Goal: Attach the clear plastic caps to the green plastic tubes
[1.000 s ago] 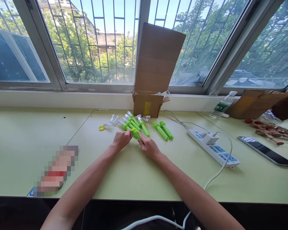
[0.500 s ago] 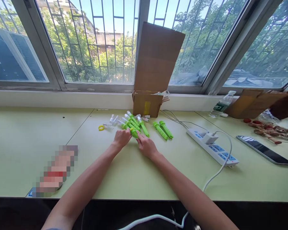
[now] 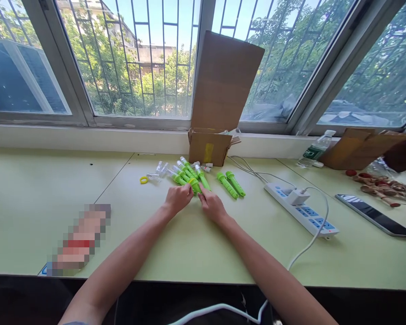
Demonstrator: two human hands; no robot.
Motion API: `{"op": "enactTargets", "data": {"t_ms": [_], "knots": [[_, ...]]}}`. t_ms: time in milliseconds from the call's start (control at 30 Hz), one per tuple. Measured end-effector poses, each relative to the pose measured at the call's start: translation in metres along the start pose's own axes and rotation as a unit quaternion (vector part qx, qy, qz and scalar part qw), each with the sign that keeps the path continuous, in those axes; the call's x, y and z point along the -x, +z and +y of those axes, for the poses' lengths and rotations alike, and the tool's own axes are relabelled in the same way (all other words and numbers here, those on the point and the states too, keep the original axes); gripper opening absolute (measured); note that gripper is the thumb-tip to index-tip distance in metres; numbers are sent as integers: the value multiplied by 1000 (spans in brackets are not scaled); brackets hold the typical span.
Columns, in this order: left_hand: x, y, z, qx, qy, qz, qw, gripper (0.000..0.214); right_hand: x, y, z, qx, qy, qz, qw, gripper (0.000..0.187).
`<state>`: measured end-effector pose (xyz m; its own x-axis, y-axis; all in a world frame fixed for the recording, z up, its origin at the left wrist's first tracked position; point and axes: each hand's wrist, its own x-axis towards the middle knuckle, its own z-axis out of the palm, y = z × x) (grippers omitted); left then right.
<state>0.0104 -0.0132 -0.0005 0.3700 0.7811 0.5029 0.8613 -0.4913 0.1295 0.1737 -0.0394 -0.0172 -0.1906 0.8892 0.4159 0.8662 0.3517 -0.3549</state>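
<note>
In front of the cardboard box, my left hand (image 3: 178,198) is closed in a pinch at a green plastic tube (image 3: 195,186) with a yellow ring (image 3: 191,180) around its wider end. My right hand (image 3: 212,205) grips the same tube from the other side, fingers closed. Just beyond lie several green tubes with clear ends (image 3: 184,170), partly hidden behind the held one. Two green tubes without clear ends (image 3: 236,184) rest to the right. Left of the pile are several loose clear caps (image 3: 160,168) and a loose yellow ring (image 3: 144,180).
An open cardboard box (image 3: 208,149) stands against the window sill. To the right are a white power strip (image 3: 304,211) with cables, a phone (image 3: 375,215), a water bottle (image 3: 316,150) and wooden pieces (image 3: 380,184). A blurred-out item (image 3: 79,241) lies front left.
Both hands have shifted slightly right, still on the green tube. The yellow ring on it shows more clearly. The whole view has moved a little.
</note>
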Motion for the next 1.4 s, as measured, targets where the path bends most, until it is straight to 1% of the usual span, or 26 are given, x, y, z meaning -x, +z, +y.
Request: {"op": "enactTargets", "data": {"t_ms": [100, 233, 400, 533, 633, 767, 867, 1000, 1233, 1400], "knots": [[-1, 1, -7, 27, -44, 7, 999, 26, 1, 0, -2, -15, -8, 7, 1000, 49], [-2, 1, -15, 100, -73, 18, 992, 33, 1, 0, -3, -59, -1, 14, 998, 48], [-2, 0, -14, 161, -70, 18, 984, 35, 1, -2, -2, -122, -1, 24, 992, 50], [-1, -1, -14, 162, -67, 15, 984, 35, 2, -4, -2, -153, -9, 38, 987, 58], [-1, -2, -14, 165, -58, 26, 984, 31, 2, -4, -3, -173, 3, 41, 984, 58], [-1, -1, -14, 201, -42, 49, 977, 24, 1, -4, -3, -197, 17, 50, 979, 56], [-1, -1, -13, 224, -38, 60, 972, 24, 1, -4, -3, -206, 19, 40, 978, 56], [-1, -1, -12, 239, -35, 57, 969, 22, 2, -4, -4, -208, 35, 14, 977, 57], [-2, 0, -14, 262, -42, 66, 962, 20, 3, -6, -5, -211, 25, 22, 977, 56], [-2, 2, -17, 260, -46, 73, 962, 20, 3, -4, -3, -206, 28, 23, 978, 56]]}}
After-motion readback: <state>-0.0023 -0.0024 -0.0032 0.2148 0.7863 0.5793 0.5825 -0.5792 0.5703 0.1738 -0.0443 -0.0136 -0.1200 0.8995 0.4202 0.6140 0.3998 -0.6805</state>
